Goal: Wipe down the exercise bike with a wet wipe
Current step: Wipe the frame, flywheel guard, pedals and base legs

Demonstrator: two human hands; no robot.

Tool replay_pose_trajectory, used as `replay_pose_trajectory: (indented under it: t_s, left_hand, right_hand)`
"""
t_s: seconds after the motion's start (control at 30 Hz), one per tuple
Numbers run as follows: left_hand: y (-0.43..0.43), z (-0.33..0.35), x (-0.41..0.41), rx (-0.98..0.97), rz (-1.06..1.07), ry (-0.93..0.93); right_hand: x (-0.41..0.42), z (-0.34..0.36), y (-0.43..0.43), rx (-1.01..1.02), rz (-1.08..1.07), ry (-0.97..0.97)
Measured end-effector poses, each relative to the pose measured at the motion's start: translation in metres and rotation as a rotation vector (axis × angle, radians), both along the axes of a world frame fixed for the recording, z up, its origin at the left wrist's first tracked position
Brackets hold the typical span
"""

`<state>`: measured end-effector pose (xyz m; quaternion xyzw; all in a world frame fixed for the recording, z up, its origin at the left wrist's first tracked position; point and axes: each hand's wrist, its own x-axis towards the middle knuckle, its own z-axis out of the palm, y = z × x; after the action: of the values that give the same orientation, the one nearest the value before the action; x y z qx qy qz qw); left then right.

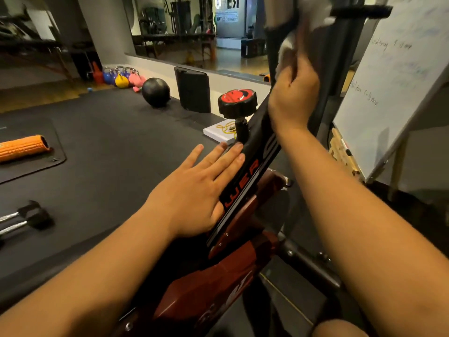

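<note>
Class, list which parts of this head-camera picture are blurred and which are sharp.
Head view: the right hand and wet wipe are smeared by motion blur; the left hand is sharp; the whiteboard writing is too soft to read.

Red capitals "WER" run along the exercise bike's black frame bar [245, 181], just below the red-capped knob [237, 99]. The word's start lies under the left hand [194, 193]. Beside the knob, the same bar shows part of a large white letter, perhaps "C". Well below the knob, white lettering on the red frame is too blurred to read. Above the knob, a sign [227, 15] in the wall mirror appears to read "RE" and "Powered by THE". Right of the knob, the whiteboard [398, 76] carries illegible handwriting.
</note>
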<state>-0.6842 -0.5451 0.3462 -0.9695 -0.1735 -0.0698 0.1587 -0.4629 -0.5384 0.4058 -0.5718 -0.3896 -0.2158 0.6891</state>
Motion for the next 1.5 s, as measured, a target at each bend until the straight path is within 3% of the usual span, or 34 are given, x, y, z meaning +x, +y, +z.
replay_pose_trajectory:
  t_s: [0.17,0.23,0.5,0.57,0.67,0.77,0.87,1.0,1.13,1.27,1.37,1.5]
  left_hand:
    - [-0.001,0.001,0.002,-0.005,0.019,0.024]
    - [-0.001,0.002,0.002,-0.006,0.022,0.032]
    - [-0.003,0.003,0.001,0.016,0.027,0.049]
    - [-0.003,0.004,0.001,0.016,0.029,0.053]
    - [-0.002,0.004,0.001,0.003,0.036,0.056]
    - [-0.002,0.004,0.002,0.003,0.03,0.052]
    - [-0.002,0.003,0.001,0.013,0.028,0.052]
    - [-0.001,0.003,0.002,0.01,0.035,0.054]
    - [0.0,0.0,0.002,0.018,0.021,0.012]
    - [-0.002,0.001,0.002,0.028,0.013,0.001]
    - [-0.002,0.002,0.002,0.022,0.02,0.016]
    - [0.0,0.0,0.001,0.022,0.017,0.007]
  right_hand:
    - [0.01,-0.096,-0.03,-0.197,-0.018,0.168]
    - [0.014,-0.104,-0.042,-0.278,-0.015,0.197]
    - [-0.002,0.018,-0.018,0.027,-0.034,-0.046]
    - [0.001,-0.008,-0.02,-0.063,-0.082,0.03]
    - [0.002,-0.094,-0.035,-0.299,-0.155,0.308]
    - [-0.017,-0.149,-0.047,-0.409,-0.124,0.204]
    - [-0.022,-0.142,-0.05,-0.345,-0.07,0.304]
    - [-0.012,-0.097,-0.05,-0.107,-0.022,0.452]
    - [-0.038,-0.064,-0.048,0.027,0.071,0.224]
    - [-0.069,-0.102,-0.056,-0.061,-0.001,-0.09]
    - [-0.044,-0.079,-0.049,-0.089,0.003,-0.142]
    - [-0.004,-0.028,-0.029,-0.164,-0.012,-0.029]
